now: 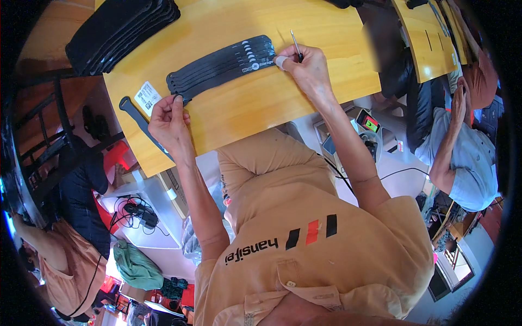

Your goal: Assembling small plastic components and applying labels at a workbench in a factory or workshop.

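L hand (170, 124) has its grip pinched on near L end of blk strap bundle (217, 68), flat on yellowish wood counter (255, 111), R hand (312, 73) grip closed round thin pointed tool (296, 45) by bundle's R end, w/ blk stack (122, 38) beyond, far L.

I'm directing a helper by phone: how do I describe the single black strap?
On the yellow table, look toward its left edge, left of the person's left hand. The single black strap slants there beside a white label. Unlike the fanned straps, it lies alone.
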{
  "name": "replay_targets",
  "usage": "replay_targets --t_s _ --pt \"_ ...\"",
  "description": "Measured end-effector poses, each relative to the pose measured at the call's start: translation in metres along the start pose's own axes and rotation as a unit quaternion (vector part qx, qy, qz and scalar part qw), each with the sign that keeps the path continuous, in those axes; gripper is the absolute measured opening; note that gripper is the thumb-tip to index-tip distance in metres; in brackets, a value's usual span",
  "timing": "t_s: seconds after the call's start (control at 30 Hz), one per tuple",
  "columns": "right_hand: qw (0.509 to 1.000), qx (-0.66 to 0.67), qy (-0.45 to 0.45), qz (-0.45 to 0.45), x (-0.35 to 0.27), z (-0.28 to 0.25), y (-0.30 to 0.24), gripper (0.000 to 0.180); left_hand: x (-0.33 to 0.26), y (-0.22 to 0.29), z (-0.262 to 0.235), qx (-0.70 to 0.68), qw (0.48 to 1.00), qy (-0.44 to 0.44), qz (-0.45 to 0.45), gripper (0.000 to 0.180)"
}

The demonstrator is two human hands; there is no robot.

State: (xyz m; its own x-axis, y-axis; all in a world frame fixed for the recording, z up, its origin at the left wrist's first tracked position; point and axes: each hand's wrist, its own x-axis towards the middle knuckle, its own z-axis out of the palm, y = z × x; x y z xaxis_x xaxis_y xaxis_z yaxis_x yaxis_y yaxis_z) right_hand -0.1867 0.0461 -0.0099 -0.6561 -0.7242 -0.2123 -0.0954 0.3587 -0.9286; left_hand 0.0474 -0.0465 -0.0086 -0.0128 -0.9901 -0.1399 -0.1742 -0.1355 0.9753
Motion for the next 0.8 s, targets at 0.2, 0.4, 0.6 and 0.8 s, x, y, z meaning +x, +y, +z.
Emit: replay_targets --t_s 0.2,0.4,0.6,0.8 --pt "1.000 -0.019 0.000 -0.014 0.0001 -0.0001 0.0000 0.009 0.0024 -0.0050 -0.0012 -0.008 1.000 0.004 0.007 0.008" --pt "1.000 -0.023 0.000 -0.002 -0.0006 -0.0001 -0.0039 0.010 0.0018 -0.0034 -0.0007 -0.014 1.000 0.005 0.000 0.008" --pt "0.999 -0.040 0.010 -0.014 -0.0001 0.0008 -0.0012 0.010 0.0020 -0.0056 -0.0007 -0.033 0.999 0.002 0.001 0.008" --pt "0.999 -0.050 0.007 -0.009 0.0000 0.0009 -0.0038 0.009 0.0026 -0.0042 -0.0003 -0.011 1.000 0.006 0.001 0.008"
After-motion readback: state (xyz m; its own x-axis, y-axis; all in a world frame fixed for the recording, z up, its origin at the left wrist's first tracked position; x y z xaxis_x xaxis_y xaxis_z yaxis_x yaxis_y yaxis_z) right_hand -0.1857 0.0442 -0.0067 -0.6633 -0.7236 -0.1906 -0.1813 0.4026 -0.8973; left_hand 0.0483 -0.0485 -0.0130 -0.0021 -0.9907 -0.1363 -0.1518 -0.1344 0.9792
